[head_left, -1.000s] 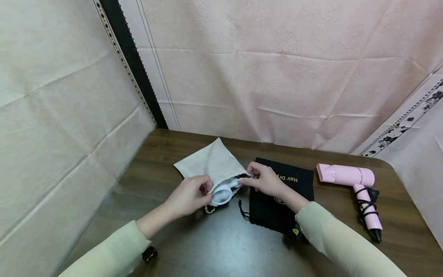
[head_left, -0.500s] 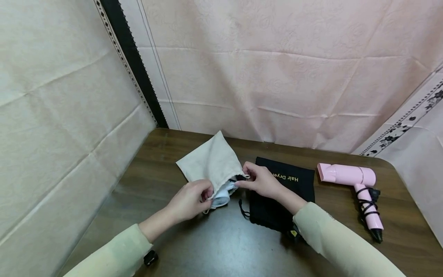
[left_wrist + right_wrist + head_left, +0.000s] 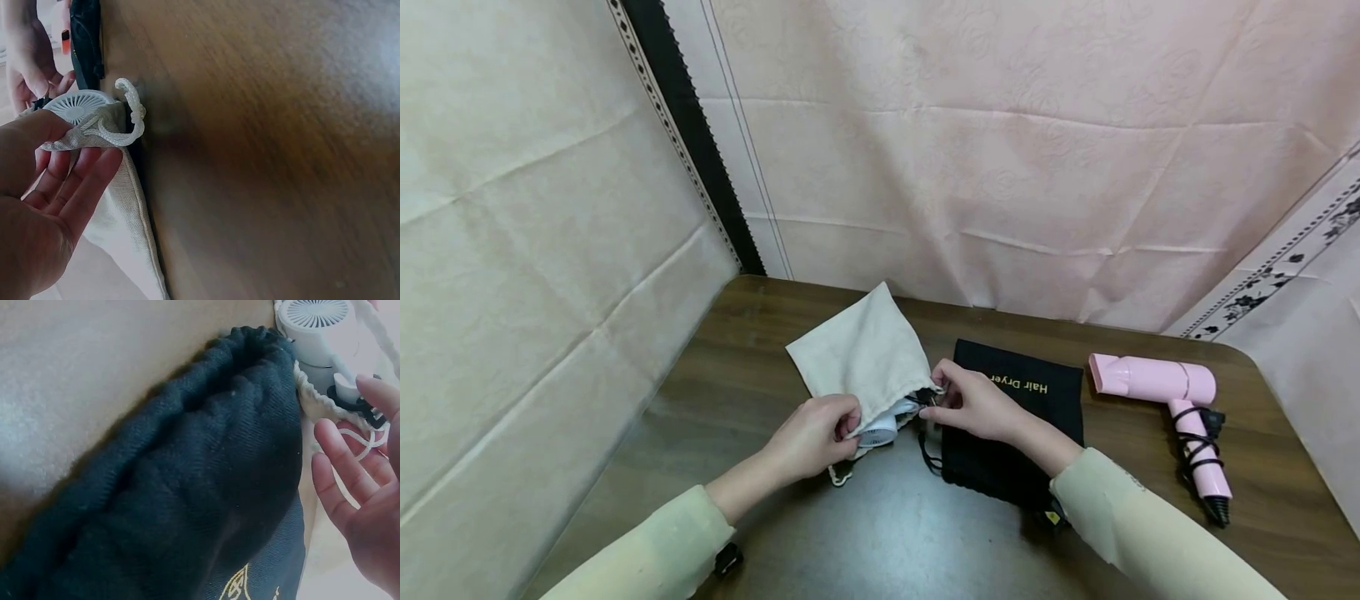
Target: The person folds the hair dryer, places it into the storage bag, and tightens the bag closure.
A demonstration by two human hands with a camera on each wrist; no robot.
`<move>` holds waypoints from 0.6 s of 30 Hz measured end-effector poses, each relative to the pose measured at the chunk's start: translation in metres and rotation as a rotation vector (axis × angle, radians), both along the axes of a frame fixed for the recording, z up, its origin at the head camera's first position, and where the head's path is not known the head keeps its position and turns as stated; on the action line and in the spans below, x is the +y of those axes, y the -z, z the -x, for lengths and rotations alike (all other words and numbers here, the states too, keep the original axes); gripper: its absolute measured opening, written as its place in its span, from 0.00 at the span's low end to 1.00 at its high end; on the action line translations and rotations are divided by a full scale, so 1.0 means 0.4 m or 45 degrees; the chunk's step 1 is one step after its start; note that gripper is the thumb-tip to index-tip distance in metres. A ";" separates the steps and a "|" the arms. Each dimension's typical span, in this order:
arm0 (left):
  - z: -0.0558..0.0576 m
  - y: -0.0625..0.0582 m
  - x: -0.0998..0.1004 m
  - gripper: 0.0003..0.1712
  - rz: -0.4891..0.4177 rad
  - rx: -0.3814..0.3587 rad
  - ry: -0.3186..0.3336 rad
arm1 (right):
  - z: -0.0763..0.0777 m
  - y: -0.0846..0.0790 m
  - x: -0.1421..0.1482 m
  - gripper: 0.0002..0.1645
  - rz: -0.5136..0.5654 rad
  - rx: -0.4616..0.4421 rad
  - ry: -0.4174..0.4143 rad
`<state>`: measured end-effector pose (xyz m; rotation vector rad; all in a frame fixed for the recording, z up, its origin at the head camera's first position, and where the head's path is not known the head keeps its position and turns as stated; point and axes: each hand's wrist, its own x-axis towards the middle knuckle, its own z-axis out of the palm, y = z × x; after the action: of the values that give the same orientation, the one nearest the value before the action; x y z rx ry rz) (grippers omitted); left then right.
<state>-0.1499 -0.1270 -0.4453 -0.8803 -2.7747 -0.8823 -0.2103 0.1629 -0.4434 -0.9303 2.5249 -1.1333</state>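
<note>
A cream drawstring bag (image 3: 867, 354) lies on the table with its mouth toward me. Inside the mouth sits a white hair dryer (image 3: 315, 347), its round slotted vent end still showing, with a black cord (image 3: 344, 399) beside it. My left hand (image 3: 818, 429) pinches the bag's near rim between thumb and fingers, and the knotted drawstring (image 3: 134, 112) hangs beside them. At the rim's right side my right hand (image 3: 981, 404) grips the edge, fingers below and thumb over the cord and plug. The bag cloth hides the rest of the dryer.
A black pouch lettered "Hair Dryer" (image 3: 1026, 379) lies under my right forearm. Farther right is a pink hair dryer (image 3: 1153, 379) with its cord wrapped round the handle. Cloth curtains (image 3: 970, 167) border the wooden table (image 3: 880, 533).
The bag has shifted slightly up and right, and its mouth now covers more of the white hair dryer. My right hand has shifted along the rim, its thumb lower.
</note>
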 end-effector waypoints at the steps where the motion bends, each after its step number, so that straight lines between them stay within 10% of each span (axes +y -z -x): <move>1: 0.001 0.000 0.001 0.16 0.000 0.000 0.003 | -0.003 0.000 0.003 0.21 -0.001 -0.001 -0.002; 18: 0.003 -0.002 -0.001 0.16 -0.015 -0.001 0.001 | -0.022 0.014 0.030 0.16 -0.046 0.060 0.006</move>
<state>-0.1511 -0.1273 -0.4446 -0.8797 -2.7671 -0.8991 -0.2017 0.1748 -0.4488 -0.9531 2.5778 -1.0754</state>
